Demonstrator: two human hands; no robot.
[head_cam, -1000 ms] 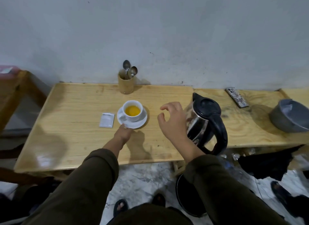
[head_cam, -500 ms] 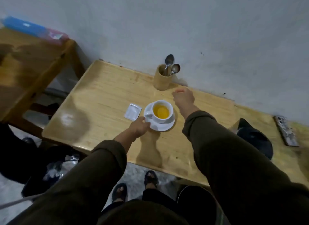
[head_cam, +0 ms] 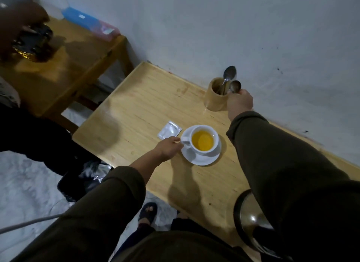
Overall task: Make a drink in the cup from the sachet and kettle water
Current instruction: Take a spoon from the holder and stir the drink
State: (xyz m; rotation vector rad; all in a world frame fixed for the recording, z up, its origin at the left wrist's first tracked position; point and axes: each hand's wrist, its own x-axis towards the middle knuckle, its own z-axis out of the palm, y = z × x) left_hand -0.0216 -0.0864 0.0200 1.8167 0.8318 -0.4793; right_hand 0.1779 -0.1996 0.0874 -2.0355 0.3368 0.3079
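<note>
Near the middle of the pale wooden table (head_cam: 136,105), somewhat toward its front edge, a small white ceramic cup (head_cam: 203,139) stands upright on a round white saucer (head_cam: 202,158), and the cup holds a clear orange-yellow liquid. Just beside the saucer, on the side toward the table's left end, a small silvery foil sachet (head_cam: 169,130) lies flat on the wood; whether it is torn open cannot be told. The left hand (head_cam: 167,147) rests on the table at the saucer's rim, fingers curled loosely and reaching toward the cup's handle, though whether they touch it is unclear. At the back edge, against the grey wall, stands a light wooden cylindrical holder (head_cam: 214,98) with two metal spoons (head_cam: 229,73) rising from it. The right hand (head_cam: 240,102) is at the holder, its fingers closed around the stem of the nearer spoon. A black electric kettle (head_cam: 251,222) with a shiny body shows at the front right corner, mostly hidden behind the right sleeve. Judging by the coloured liquid, the sachet contents and water are likely already in the cup; stirring with the spoon appears to be what remains.
</note>
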